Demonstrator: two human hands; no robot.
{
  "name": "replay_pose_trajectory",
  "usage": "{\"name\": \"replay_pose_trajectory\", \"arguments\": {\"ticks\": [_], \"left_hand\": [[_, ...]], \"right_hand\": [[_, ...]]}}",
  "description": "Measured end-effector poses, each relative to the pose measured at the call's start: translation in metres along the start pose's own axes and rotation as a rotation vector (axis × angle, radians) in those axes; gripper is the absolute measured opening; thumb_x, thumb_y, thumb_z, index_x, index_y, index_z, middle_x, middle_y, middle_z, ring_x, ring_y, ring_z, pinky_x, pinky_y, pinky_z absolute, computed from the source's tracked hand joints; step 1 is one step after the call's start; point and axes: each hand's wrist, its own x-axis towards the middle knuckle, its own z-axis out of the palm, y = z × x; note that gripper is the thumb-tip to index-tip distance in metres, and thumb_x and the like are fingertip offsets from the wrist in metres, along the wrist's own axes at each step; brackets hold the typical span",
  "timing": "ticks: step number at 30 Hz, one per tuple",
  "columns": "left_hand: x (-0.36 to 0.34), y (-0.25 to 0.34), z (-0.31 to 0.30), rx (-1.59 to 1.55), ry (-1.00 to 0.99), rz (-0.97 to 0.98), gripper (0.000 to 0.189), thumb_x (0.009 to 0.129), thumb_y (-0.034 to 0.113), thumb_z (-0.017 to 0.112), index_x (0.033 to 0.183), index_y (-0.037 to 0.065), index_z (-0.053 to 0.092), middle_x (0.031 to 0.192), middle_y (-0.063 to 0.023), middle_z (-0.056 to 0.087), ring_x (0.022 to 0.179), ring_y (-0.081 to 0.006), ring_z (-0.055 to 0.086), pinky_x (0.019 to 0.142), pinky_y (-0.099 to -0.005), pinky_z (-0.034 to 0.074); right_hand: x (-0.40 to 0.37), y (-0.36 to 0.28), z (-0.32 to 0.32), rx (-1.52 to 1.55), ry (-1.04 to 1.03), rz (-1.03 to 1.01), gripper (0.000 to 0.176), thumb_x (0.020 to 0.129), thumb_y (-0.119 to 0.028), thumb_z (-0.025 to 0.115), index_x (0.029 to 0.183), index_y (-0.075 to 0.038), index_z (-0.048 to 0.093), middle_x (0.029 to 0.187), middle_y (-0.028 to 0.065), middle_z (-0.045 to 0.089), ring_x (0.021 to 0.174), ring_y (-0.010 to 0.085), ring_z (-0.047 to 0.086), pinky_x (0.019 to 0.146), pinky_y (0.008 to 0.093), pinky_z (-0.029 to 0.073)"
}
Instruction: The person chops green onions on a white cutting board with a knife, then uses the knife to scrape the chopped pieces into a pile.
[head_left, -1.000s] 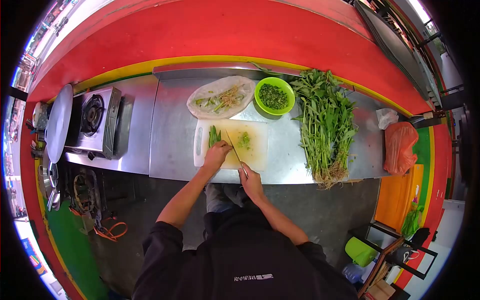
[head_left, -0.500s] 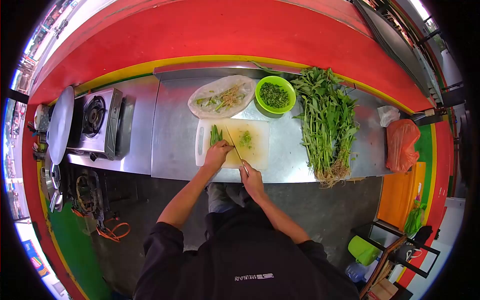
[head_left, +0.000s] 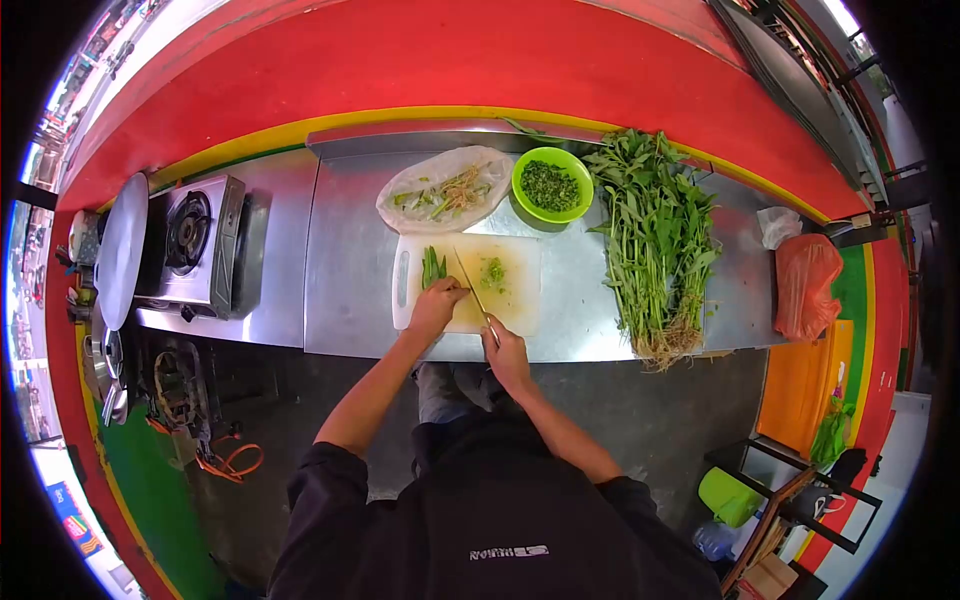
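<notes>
On a white cutting board (head_left: 520, 318) lie long green stalks (head_left: 432, 266), their lower ends under my left hand (head_left: 437, 306), whose fingers are closed on them. My right hand (head_left: 506, 352) grips the handle of a knife (head_left: 470, 275); its blade points up and left across the board, beside my left fingertips. Small chopped green pieces (head_left: 493, 272) lie on the board to the right of the blade. Behind the board are a green bowl (head_left: 583, 205) of chopped greens and a clear plastic bag (head_left: 405, 185) with roots and stalk scraps on it.
A large bunch of leafy greens with roots (head_left: 655, 250) lies at the right of the steel counter (head_left: 350, 300). Farther right is a red plastic bag (head_left: 805, 287). At the left are a gas stove (head_left: 190, 240) and a large round metal lid (head_left: 122, 250).
The knife blade has shifted slightly and its tip points a little higher. My hands have hardly moved; the whole view has shifted slightly.
</notes>
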Motion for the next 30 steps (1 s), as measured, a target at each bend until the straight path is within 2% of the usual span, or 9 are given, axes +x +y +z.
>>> {"name": "replay_pose_trajectory", "arguments": {"ticks": [3, 5, 12, 14, 15, 24, 30], "left_hand": [[0.001, -0.003, 0.003, -0.023, 0.031, 0.008, 0.027, 0.084, 0.001, 0.064, 0.106, 0.01, 0.078, 0.098, -0.0074, 0.067, 0.098, -0.0281, 0.068, 0.084, -0.0404, 0.056], [0.001, -0.004, 0.002, -0.022, 0.012, 0.015, 0.027, 0.084, 0.002, 0.064, 0.106, 0.01, 0.078, 0.098, -0.0068, 0.067, 0.098, -0.0274, 0.068, 0.084, -0.04, 0.057], [0.002, 0.003, -0.004, 0.014, -0.02, -0.039, 0.022, 0.086, 0.004, 0.065, 0.103, 0.009, 0.077, 0.098, -0.006, 0.067, 0.096, -0.0266, 0.069, 0.081, -0.0402, 0.058], [0.002, -0.002, 0.003, 0.015, 0.022, -0.015, 0.018, 0.089, 0.006, 0.065, 0.102, 0.009, 0.077, 0.099, -0.0061, 0.067, 0.095, -0.0273, 0.069, 0.081, -0.0407, 0.058], [0.002, -0.002, 0.004, 0.012, 0.019, -0.017, 0.018, 0.089, 0.006, 0.065, 0.102, 0.009, 0.077, 0.099, -0.0061, 0.067, 0.095, -0.0273, 0.069, 0.081, -0.0407, 0.058], [0.003, 0.007, -0.002, -0.02, 0.004, -0.061, 0.015, 0.09, 0.012, 0.068, 0.102, 0.01, 0.078, 0.099, -0.0051, 0.068, 0.095, -0.0271, 0.069, 0.08, -0.0416, 0.057], [0.005, 0.003, -0.001, -0.042, 0.025, -0.059, 0.013, 0.09, 0.011, 0.07, 0.101, 0.008, 0.077, 0.099, -0.0071, 0.068, 0.092, -0.0298, 0.069, 0.078, -0.0416, 0.058]], "right_hand": [[-0.004, 0.003, 0.004, -0.019, -0.012, 0.042, 0.033, 0.1, -0.017, 0.061, 0.128, -0.001, 0.064, 0.08, 0.0274, 0.068, 0.071, 0.0422, 0.07, 0.064, 0.0457, 0.053], [-0.003, 0.011, 0.009, -0.054, 0.072, -0.099, 0.032, 0.101, -0.017, 0.061, 0.128, -0.001, 0.064, 0.079, 0.027, 0.068, 0.07, 0.0414, 0.069, 0.064, 0.0462, 0.053], [0.006, -0.003, 0.005, -0.047, 0.038, -0.056, 0.033, 0.101, -0.017, 0.06, 0.128, 0.0, 0.064, 0.08, 0.0275, 0.068, 0.07, 0.0411, 0.07, 0.065, 0.0462, 0.053], [0.001, -0.006, 0.0, -0.005, -0.02, 0.038, 0.033, 0.101, -0.017, 0.06, 0.128, 0.0, 0.064, 0.08, 0.0278, 0.068, 0.07, 0.0409, 0.07, 0.065, 0.0463, 0.053], [-0.002, -0.003, 0.001, -0.002, 0.022, -0.031, 0.033, 0.101, -0.018, 0.06, 0.129, 0.0, 0.064, 0.079, 0.0275, 0.068, 0.07, 0.0409, 0.07, 0.065, 0.0462, 0.053], [0.008, 0.005, 0.008, -0.105, 0.044, -0.091, 0.032, 0.1, -0.016, 0.061, 0.127, 0.0, 0.064, 0.082, 0.0282, 0.068, 0.077, 0.0433, 0.07, 0.068, 0.0482, 0.053], [0.001, -0.002, 0.003, -0.015, 0.036, -0.054, 0.031, 0.1, -0.017, 0.061, 0.126, 0.0, 0.065, 0.083, 0.0288, 0.068, 0.074, 0.0445, 0.069, 0.066, 0.0495, 0.053]]}}
